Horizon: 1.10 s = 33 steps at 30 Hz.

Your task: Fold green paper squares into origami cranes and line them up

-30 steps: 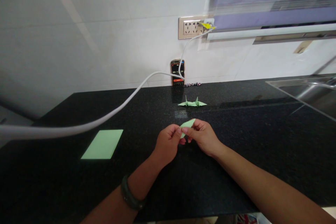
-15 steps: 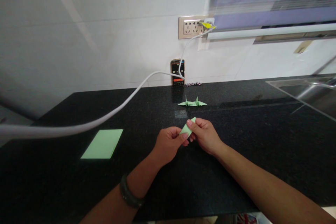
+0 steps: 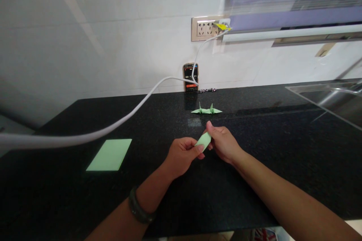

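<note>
A small folded piece of light green paper (image 3: pixel 204 142) is held between both hands above the dark counter. My left hand (image 3: pixel 183 157) pinches its lower left end, thumb on top. At the upper right end, my right hand (image 3: pixel 224 143) grips it, with the thumb near the tip and the fingers partly hidden behind. Just beyond the hands, two folded green paper cranes (image 3: pixel 206 110) stand side by side on the counter. To the left lies a flat stack of green paper sheets (image 3: pixel 109 155).
A phone (image 3: pixel 191 78) showing a running timer leans against the tiled wall, a beaded strand (image 3: pixel 207 90) beside it. A white cable (image 3: pixel 132 112) runs from the wall socket (image 3: pixel 205 29) across the left side. A metal sink (image 3: pixel 333 99) is at the right.
My right thumb has slid up towards the paper's far tip, so more of the paper's face shows. My left hand keeps its pinch. The cranes and stack stay put.
</note>
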Available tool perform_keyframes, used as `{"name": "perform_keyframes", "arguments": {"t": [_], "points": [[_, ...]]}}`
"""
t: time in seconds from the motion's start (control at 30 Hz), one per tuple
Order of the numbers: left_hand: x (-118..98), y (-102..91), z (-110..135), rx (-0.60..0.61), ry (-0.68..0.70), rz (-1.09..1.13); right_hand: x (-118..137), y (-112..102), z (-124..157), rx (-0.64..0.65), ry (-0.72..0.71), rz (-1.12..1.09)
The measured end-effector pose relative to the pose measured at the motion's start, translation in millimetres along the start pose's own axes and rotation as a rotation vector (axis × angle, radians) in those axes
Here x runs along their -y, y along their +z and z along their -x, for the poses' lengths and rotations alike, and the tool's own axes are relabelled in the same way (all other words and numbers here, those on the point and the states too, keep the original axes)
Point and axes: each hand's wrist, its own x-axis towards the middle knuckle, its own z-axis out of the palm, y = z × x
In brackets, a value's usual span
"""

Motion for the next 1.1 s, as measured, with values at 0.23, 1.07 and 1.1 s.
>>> {"name": "perform_keyframes", "arguments": {"t": [0.23,1.07,1.1], "points": [[-4.6,-1.3,-3.3,-0.106,-0.122,0.210,9.5,-12.9,-10.0,-0.144,0.033,-0.189],[3.2,-2.1,-5.5,-0.054,-0.034,0.035,5.6,-4.8,-1.0,0.044,0.040,-0.096],[3.5,-2.2,-5.5,-0.078,-0.031,0.027,5.2,-3.4,-0.4,0.054,0.040,-0.108]]}}
